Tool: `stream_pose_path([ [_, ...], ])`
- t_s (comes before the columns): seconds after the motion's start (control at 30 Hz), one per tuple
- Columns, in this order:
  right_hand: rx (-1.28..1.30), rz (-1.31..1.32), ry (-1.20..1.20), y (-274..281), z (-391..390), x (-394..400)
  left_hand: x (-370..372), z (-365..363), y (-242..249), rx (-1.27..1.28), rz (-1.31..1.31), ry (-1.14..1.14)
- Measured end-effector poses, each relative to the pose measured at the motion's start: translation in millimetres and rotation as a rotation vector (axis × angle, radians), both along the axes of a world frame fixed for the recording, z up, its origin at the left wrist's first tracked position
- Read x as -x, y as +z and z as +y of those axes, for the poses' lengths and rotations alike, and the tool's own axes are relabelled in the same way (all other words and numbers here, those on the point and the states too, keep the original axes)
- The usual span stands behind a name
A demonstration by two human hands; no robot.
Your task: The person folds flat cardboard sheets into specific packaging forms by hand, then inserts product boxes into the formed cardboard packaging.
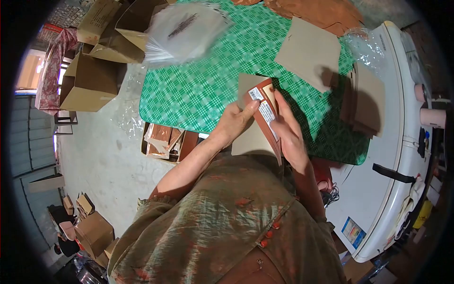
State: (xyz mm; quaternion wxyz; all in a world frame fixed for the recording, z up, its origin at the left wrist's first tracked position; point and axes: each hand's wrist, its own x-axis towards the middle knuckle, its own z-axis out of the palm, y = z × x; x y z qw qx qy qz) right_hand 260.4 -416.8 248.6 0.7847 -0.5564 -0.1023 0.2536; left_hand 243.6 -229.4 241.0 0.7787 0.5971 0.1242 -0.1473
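Over the near edge of the table, my left hand (pixel 239 117) grips the left side of a brown, folded, leather-like piece (pixel 275 133), its thumb pressed on the front near a white barcode label (pixel 255 93). On the opposite side, my right hand (pixel 291 137) holds the right edge, fingers stretched up along it. A second white label with printed lines (pixel 267 113) lies along the front of the brown piece. Behind and below it is a stiff beige sheet (pixel 251 142), partly covered by the left hand. The print is too small to read.
A green checked cloth (pixel 194 94) covers the table. On it lie clear plastic bags (pixel 187 31), beige sheets (pixel 309 52), a stack of brown and beige sheets (pixel 366 102) and brown material (pixel 317 12). Cardboard boxes (pixel 90 87) stand left; a white refrigerator-like cabinet (pixel 378 189) is right.
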Motion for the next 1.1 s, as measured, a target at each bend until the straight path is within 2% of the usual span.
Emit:
stream_pose_path([
  [0.07, 0.002, -0.049, 0.013, -1.1, -2.7, 5.6, 0.4, -1.8, -0.7, 0.015, -0.031, 0.031],
  [0.2, 0.190, -0.198, -0.022, 6.3, -8.3, 22.5, 0.2, -1.2, -3.1, -0.016, -0.027, 0.037],
  [0.4, 0.313, -0.222, -0.119, 1.2, -4.4, 41.6, -0.1, -1.0, -1.4, -0.044, -0.011, 0.028],
  [0.5, 0.227, -0.131, -0.161, 5.6, 0.5, 42.1, -1.7, -1.0, -3.3, -0.033, 0.007, 0.048],
  [0.6, 0.200, -0.151, -0.173, 1.2, 2.1, 44.0, -3.1, -0.3, 0.1, -0.053, 0.040, 0.036],
  [1.0, 0.185, -0.079, -0.237, 3.6, 5.3, 51.5, -4.2, -0.6, 2.1, -0.052, 0.042, 0.019],
  [1.1, 0.241, -0.197, -0.245, 2.9, 6.0, 47.0, -4.4, 0.9, -0.6, -0.085, 0.050, 0.004],
])
